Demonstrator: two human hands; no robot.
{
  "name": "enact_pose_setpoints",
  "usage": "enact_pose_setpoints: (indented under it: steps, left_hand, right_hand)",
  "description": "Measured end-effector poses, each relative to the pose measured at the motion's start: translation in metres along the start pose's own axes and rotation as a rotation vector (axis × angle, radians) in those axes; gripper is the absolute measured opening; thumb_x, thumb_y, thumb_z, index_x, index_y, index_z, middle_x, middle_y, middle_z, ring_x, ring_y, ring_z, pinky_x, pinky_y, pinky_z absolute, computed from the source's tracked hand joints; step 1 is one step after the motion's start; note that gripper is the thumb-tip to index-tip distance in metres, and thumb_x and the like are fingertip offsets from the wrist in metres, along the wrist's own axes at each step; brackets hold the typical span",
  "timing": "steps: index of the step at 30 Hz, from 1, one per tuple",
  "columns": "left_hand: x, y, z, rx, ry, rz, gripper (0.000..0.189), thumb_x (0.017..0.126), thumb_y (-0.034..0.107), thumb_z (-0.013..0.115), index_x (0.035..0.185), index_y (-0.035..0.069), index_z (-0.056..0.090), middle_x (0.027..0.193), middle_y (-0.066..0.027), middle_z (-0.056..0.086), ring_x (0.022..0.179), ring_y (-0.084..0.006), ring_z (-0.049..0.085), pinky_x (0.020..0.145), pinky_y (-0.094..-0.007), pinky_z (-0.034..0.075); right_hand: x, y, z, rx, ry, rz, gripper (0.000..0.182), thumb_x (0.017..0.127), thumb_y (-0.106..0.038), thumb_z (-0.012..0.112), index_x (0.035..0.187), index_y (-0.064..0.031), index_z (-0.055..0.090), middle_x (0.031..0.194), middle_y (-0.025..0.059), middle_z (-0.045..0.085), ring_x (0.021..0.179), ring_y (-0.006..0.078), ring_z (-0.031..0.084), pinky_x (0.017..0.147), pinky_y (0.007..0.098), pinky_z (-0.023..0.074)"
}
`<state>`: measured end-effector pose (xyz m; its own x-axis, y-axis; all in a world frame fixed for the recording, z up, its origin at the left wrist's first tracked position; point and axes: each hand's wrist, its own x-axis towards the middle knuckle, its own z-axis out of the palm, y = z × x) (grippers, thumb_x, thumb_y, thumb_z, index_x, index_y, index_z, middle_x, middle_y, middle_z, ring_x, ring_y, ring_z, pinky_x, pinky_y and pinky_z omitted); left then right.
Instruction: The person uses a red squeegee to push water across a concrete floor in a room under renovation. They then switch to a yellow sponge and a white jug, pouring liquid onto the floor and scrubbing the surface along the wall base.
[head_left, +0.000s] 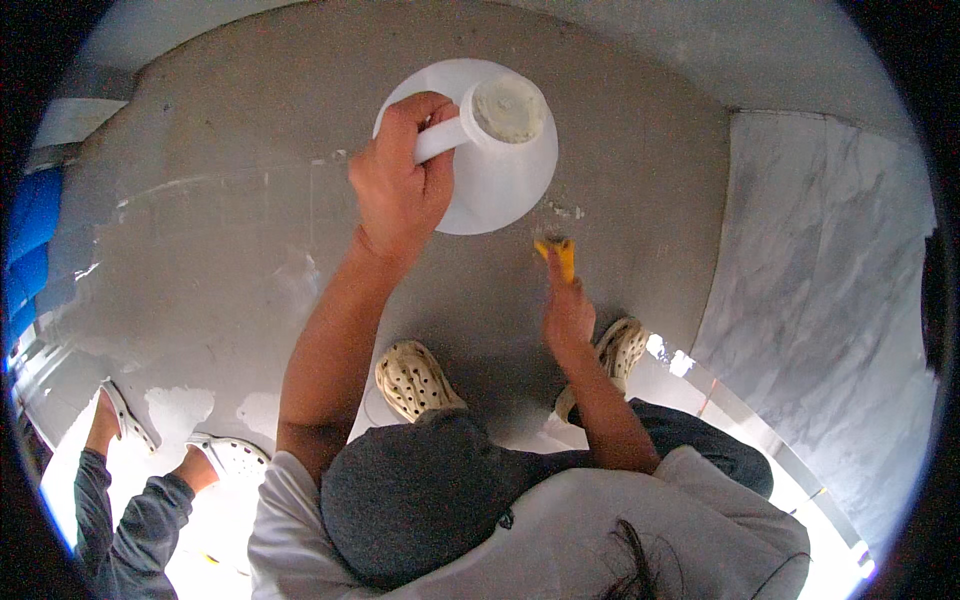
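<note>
My left hand (409, 165) grips the handle of a white plastic funnel-shaped vessel (491, 187), whose wide round rim is turned away towards the floor and whose narrow end, capped with a pale, dirty disc, faces up at me. To the right and lower, my right hand (568, 307) is closed on a yellow-handled scraper (566, 259). The scraper's dark edge is blurred and lies at the grey floor (480, 300), just below some whitish residue (562, 211). Whether the vessel touches the floor I cannot tell.
My cream clogs (412, 379) stand below my hands. At the lower left are another person's legs (142, 517) in white clogs (232, 454). A marbled grey panel (802, 262) lies on the right, and a blue object (34, 217) is at the left edge. Whitish patches mark the floor.
</note>
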<state>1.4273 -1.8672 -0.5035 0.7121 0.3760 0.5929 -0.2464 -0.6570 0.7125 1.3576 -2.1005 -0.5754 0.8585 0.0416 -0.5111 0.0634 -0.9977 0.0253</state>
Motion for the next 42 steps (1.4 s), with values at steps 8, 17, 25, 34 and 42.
enact_pose_setpoints:
  steps: [8, 17, 25, 34, 42]
  left_hand:
    - [0.001, 0.002, 0.000, 0.018, -0.016, -0.033, 0.024, 0.066, 0.000, 0.056, 0.088, 0.008, 0.048, 0.075, -0.0087, 0.058, 0.064, -0.0246, 0.059, 0.053, -0.0285, 0.046]
    - [0.000, -0.001, 0.000, -0.034, -0.027, -0.037, 0.026, 0.064, -0.001, 0.056, 0.088, 0.008, 0.049, 0.075, -0.0092, 0.058, 0.066, -0.0251, 0.059, 0.054, -0.0288, 0.046]
    - [0.000, 0.002, 0.000, -0.013, -0.026, -0.018, 0.026, 0.064, 0.000, 0.056, 0.087, 0.008, 0.049, 0.075, -0.0083, 0.058, 0.065, -0.0243, 0.059, 0.054, -0.0285, 0.046]
    - [0.002, 0.003, -0.001, 0.016, 0.003, 0.017, 0.026, 0.064, 0.000, 0.057, 0.087, 0.009, 0.049, 0.075, -0.0073, 0.058, 0.063, -0.0230, 0.059, 0.052, -0.0284, 0.046]
    - [-0.003, -0.002, -0.001, 0.033, 0.024, 0.003, 0.025, 0.065, -0.001, 0.057, 0.086, 0.007, 0.049, 0.075, -0.0079, 0.058, 0.063, -0.0212, 0.060, 0.052, -0.0269, 0.046]
  right_hand:
    - [-0.006, 0.002, 0.010, 0.004, -0.002, 0.008, 0.052, 0.077, -0.008, 0.044, 0.124, -0.0213, 0.026, 0.078, 0.0189, 0.051, 0.064, 0.0317, 0.055, 0.055, 0.0401, 0.0462]
    - [-0.005, -0.006, 0.003, 0.027, -0.081, 0.069, 0.052, 0.076, -0.009, 0.045, 0.124, -0.0218, 0.026, 0.078, 0.0180, 0.051, 0.065, 0.0317, 0.055, 0.054, 0.0408, 0.0461]
    - [0.002, -0.003, 0.014, 0.066, 0.030, 0.041, 0.054, 0.076, -0.008, 0.044, 0.125, -0.0221, 0.025, 0.078, 0.0184, 0.051, 0.065, 0.0321, 0.055, 0.054, 0.0410, 0.0461]
    - [0.053, -0.004, -0.001, 0.230, 0.310, 0.098, 0.052, 0.076, -0.008, 0.044, 0.124, -0.0198, 0.027, 0.076, 0.0191, 0.053, 0.066, 0.0335, 0.055, 0.055, 0.0421, 0.0438]
    - [-0.040, 0.042, 0.037, 0.234, 0.068, 0.147, 0.048, 0.076, -0.009, 0.042, 0.121, -0.0191, 0.031, 0.069, 0.0207, 0.054, 0.064, 0.0344, 0.055, 0.055, 0.0431, 0.0423]
